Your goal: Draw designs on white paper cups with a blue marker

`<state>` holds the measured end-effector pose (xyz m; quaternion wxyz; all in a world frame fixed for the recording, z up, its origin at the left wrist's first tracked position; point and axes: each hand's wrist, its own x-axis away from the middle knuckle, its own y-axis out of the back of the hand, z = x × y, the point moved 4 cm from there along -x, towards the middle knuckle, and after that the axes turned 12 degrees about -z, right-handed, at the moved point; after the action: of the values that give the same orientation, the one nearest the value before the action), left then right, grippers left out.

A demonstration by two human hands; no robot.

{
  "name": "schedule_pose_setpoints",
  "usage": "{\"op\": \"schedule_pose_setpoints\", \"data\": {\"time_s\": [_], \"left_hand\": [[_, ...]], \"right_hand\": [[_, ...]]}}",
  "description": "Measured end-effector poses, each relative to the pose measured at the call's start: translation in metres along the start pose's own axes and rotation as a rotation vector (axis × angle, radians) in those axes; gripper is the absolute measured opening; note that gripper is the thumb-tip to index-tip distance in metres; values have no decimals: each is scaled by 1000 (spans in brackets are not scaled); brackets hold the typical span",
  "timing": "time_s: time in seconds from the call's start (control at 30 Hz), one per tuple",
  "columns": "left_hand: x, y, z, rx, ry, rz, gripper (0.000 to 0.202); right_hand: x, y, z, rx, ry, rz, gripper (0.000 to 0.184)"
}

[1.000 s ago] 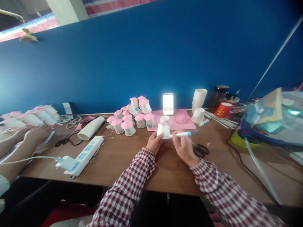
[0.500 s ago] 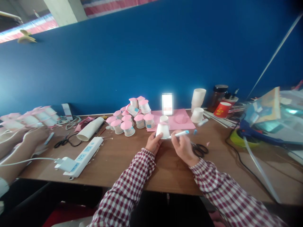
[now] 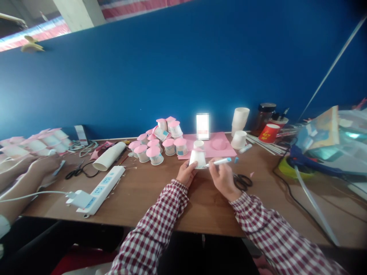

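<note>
My left hand (image 3: 187,172) grips a white paper cup (image 3: 197,158), upside down with its wide rim toward me, just above the table. In my right hand (image 3: 222,175) is a light-blue marker (image 3: 219,162), pinched between the fingers. Its tip points left and meets or nearly meets the cup's right side near the rim. Behind the cup lies a sheet of pink paper (image 3: 210,152) with a pink round piece (image 3: 219,144) on it. Several cups with pink tops (image 3: 155,156) are grouped to the left. A marker cap (image 3: 236,160) rests on the table at the right.
Black scissors (image 3: 243,182) lie beside my right wrist. White cups (image 3: 239,139) and a red cup (image 3: 269,133) stand at the back right. A power strip (image 3: 101,190) and white paper roll (image 3: 109,156) are at left, near another person's hands (image 3: 43,168).
The marker in my right hand has shifted very slightly to the right along the cup's rim. My left hand and the cup stay in place. The other person's hands move slightly.
</note>
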<state>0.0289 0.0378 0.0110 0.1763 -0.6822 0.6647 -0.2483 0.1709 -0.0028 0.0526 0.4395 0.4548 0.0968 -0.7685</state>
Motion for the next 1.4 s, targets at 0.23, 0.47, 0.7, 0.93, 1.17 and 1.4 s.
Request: {"op": "schedule_pose_setpoints", "data": {"time_s": [0.23, 0.47, 0.7, 0.93, 1.17, 1.4], "left_hand": [[0, 0, 0, -11, 17, -1, 33], [0, 1, 1, -8, 18, 3, 31], [-1, 3, 1, 24, 10, -42, 27], [0, 2, 1, 27, 44, 14, 28], [-2, 0, 1, -16, 2, 71, 34], [-1, 0, 2, -10, 17, 89, 34]], "right_hand": [[0, 1, -2, 11, 21, -37, 15], [-1, 1, 0, -16, 2, -30, 17], [-2, 0, 2, -12, -13, 28, 17], [-3, 1, 8, -16, 12, 32, 16], [-2, -1, 10, -22, 34, 65, 15], [0, 0, 4, -5, 24, 10, 15]]}}
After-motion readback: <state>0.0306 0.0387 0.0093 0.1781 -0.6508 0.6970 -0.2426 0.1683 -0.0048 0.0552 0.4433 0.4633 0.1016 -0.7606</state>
